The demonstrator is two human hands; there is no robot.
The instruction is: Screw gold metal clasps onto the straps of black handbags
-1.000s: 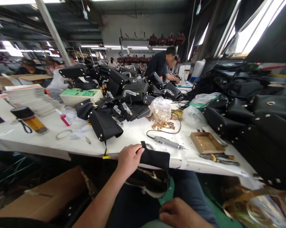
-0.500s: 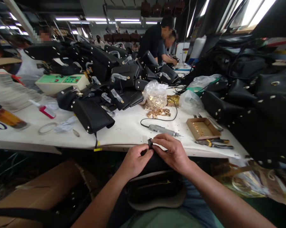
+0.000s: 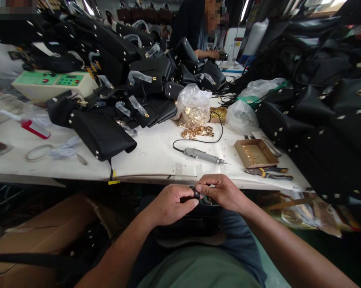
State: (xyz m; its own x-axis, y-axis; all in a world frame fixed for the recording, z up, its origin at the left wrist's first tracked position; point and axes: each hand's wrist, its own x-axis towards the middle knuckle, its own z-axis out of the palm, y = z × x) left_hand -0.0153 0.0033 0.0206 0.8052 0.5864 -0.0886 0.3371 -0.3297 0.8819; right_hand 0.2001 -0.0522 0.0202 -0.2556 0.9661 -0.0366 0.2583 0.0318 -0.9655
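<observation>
My left hand (image 3: 172,205) pinches a small black leather strap (image 3: 195,193) between thumb and forefinger. From the other side my right hand (image 3: 222,192) is closed on the same strap, its fingertips touching it. Below them a black handbag (image 3: 190,227) rests on my lap, mostly in shadow. Something small and gold-coloured shows under the right fingers, too small to make out. Just beyond my hands, a grey electric screwdriver (image 3: 202,155) with a black cord lies on the white table (image 3: 150,164).
Gold fittings (image 3: 197,133) lie before a plastic bag of fittings (image 3: 194,108). To the right are a cardboard tray (image 3: 255,154) and pliers (image 3: 268,173). Black handbags (image 3: 100,134) crowd the left and back; more black bags (image 3: 327,144) stand right. A co-worker (image 3: 189,30) is behind the table.
The view has tipped down and shifted. The strap, upright between my fingers before, is now lower and bent toward the bag. My right hand's fingers have curled in more tightly.
</observation>
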